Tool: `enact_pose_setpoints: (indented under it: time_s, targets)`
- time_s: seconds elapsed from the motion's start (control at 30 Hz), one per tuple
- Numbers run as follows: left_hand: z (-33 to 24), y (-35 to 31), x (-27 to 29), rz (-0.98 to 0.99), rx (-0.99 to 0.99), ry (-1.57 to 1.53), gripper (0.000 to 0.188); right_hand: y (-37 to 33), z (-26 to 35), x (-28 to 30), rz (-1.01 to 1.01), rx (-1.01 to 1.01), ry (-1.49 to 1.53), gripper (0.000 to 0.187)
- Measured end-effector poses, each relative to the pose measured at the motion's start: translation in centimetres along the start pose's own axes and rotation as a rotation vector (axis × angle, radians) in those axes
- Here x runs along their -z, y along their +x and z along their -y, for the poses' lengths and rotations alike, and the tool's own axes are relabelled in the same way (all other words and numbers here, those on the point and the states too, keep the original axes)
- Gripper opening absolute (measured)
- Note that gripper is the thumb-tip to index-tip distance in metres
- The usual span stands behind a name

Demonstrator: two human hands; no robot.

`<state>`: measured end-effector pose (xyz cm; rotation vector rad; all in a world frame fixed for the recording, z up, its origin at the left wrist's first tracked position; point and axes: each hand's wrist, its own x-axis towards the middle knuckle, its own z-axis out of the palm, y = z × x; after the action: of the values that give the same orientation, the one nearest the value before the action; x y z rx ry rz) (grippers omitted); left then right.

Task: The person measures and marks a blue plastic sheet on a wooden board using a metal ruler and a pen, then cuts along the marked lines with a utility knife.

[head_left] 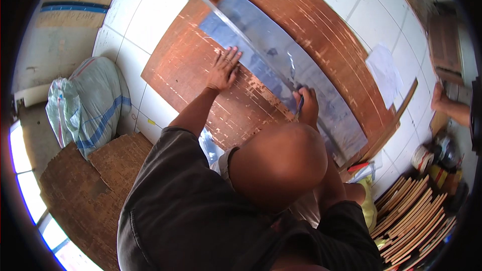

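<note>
we've got a blue-grey sheet (321,90) lying aslant on a big brown board (183,65), which sits on the white tiled floor (158,0). long metal bar (236,30) runs lengthwise over the sheet, its far end poking out past the sheet's edge onto the board.

left hand (224,70): open, fingers a bit spread, pressed down where sheet edge meets board, gripping nothing. right hand (308,104): fingers curled round a thin dark tool (300,103), beside the bar; we can't tell pen from blade, and the tip is too blurred to read.

main obstruction: the person's bent head (278,165) and dark shirt (201,221) cover the near edge of the board, plus most of the right forearm. we can't follow the bar clearly past the right hand.

around us: stuffed white sack (95,98) with a blue stripe at left, ragged brown panels (85,185) just below it. right side is crowded: white paper (382,70) by the board's edge, a curved wood strip (401,115) along its near right corner, a red-handled tool (357,167) near that, then a stack of thin slats (411,221). another person's bare limb (449,108) shows at far right.
</note>
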<state>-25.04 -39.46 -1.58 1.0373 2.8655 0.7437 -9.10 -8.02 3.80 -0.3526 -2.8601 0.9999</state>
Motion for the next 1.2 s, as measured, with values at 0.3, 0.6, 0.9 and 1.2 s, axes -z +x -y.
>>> enact_pose_setpoints:
  time_s: [0.3,0.6,0.9,1.2]
  targets:
    - [-0.4,0.6,-0.7,-0.049,-0.121,-0.019,0.061,1.3,-7.2,10.8,-0.23,-0.084,-0.022,0.022]
    - [-1.0,0.6,-2.0,-0.072,-0.175,0.05,0.053,-6.2,-16.0,23.0,-0.382,-0.462,0.168,0.049]
    - [-0.6,0.4,-2.3,-0.106,-0.213,0.102,0.051,-16.5,-22.9,22.6,-0.62,-0.663,-0.037,0.042]
    - [-1.4,0.8,-3.0,-0.116,-0.198,0.111,0.051,-20.2,-27.1,18.3,-0.827,-0.725,-0.271,0.04]
